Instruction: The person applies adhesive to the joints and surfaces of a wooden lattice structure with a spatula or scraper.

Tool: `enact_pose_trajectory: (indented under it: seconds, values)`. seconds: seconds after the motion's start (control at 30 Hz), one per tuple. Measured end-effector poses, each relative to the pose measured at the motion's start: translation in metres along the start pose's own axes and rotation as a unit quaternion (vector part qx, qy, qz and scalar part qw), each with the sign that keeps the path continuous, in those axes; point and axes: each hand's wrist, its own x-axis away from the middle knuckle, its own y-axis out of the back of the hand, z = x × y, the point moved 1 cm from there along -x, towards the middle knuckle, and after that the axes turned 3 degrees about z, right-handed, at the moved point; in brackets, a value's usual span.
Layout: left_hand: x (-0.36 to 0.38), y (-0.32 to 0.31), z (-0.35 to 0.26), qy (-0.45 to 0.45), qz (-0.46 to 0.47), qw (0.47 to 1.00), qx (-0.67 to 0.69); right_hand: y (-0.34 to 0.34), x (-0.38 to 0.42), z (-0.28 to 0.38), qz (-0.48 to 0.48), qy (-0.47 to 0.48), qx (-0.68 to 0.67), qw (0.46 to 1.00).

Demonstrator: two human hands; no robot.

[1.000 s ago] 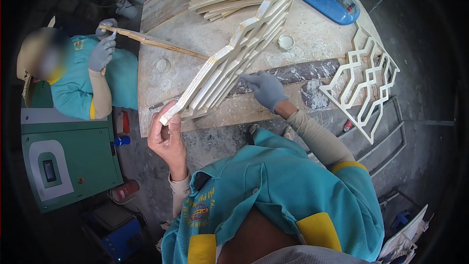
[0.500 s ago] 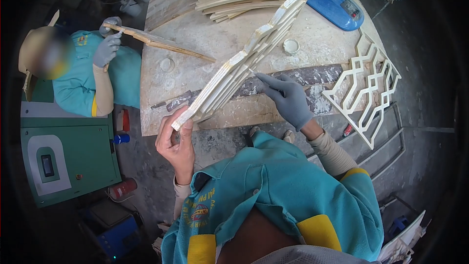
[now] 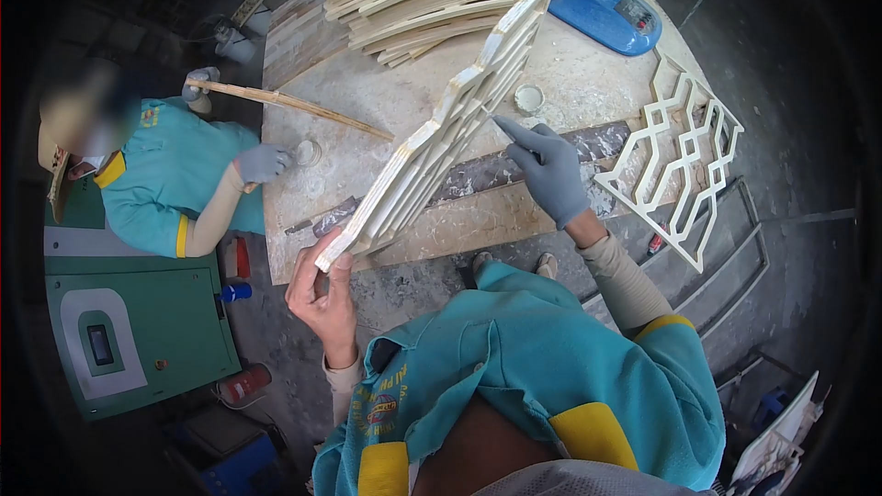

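A pale wooden lattice panel (image 3: 432, 133) is tilted up on a slant over the table's near part. My bare left hand (image 3: 323, 298) pinches its lower left corner between thumb and fingers. In a grey glove, my right hand (image 3: 551, 170) is beside the panel's right face, index finger stretched toward the slats and thumb below it. Its fingertips come right up to the slats; I cannot tell what small thing they pinch. Just beyond them stands a small round pot of whitish paste (image 3: 528, 98).
The worktable (image 3: 303, 165) carries stacked curved wooden pieces (image 3: 432, 0) and a blue-based fan (image 3: 606, 14). A second lattice panel (image 3: 684, 147) overhangs the right edge, near a metal frame (image 3: 735, 266). At left, a co-worker (image 3: 175, 174) holds a wooden strip (image 3: 285, 103) near a green cabinet (image 3: 138, 331).
The view has shifted slightly. My right hand has moved a little up along the panel's face. The co-worker's one hand has left the wooden strip and reached down to the round lid on the table.
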Motion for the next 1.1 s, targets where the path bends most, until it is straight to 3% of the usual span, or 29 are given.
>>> enact_pose_trajectory:
  seconds: [0.23, 0.5, 0.6, 0.67, 0.8, 0.93, 1.0, 1.1]
  values:
    - [-0.006, 0.037, 0.014, 0.017, -0.023, 1.000, -0.002, 0.001, 0.017, 0.002, 0.017, 0.017, -0.016, 1.000]
    - [-0.001, 0.031, 0.006, 0.018, -0.046, 0.999, -0.003, 0.002, 0.026, 0.034, 0.021, 0.085, 0.111, 0.990]
    - [-0.011, 0.015, -0.021, -0.040, -0.055, 0.997, -0.037, 0.009, 0.021, 0.040, -0.001, 0.123, 0.164, 0.979]
    - [-0.022, 0.003, -0.032, -0.136, -0.070, 0.988, -0.031, 0.016, 0.018, 0.050, -0.002, 0.128, 0.181, 0.975]
    - [-0.041, -0.016, -0.046, -0.190, -0.080, 0.978, -0.017, 0.022, 0.010, 0.051, -0.023, 0.151, 0.258, 0.954]
    - [-0.048, -0.021, -0.069, -0.196, -0.036, 0.978, -0.067, 0.025, 0.003, 0.058, -0.027, 0.148, 0.298, 0.943]
    - [-0.052, -0.028, -0.073, -0.242, -0.040, 0.969, -0.041, 0.023, 0.002, 0.059, -0.023, 0.115, 0.343, 0.932]
    - [-0.051, -0.026, -0.080, -0.217, -0.013, 0.974, -0.063, 0.025, 0.011, 0.064, -0.005, 0.105, 0.357, 0.928]
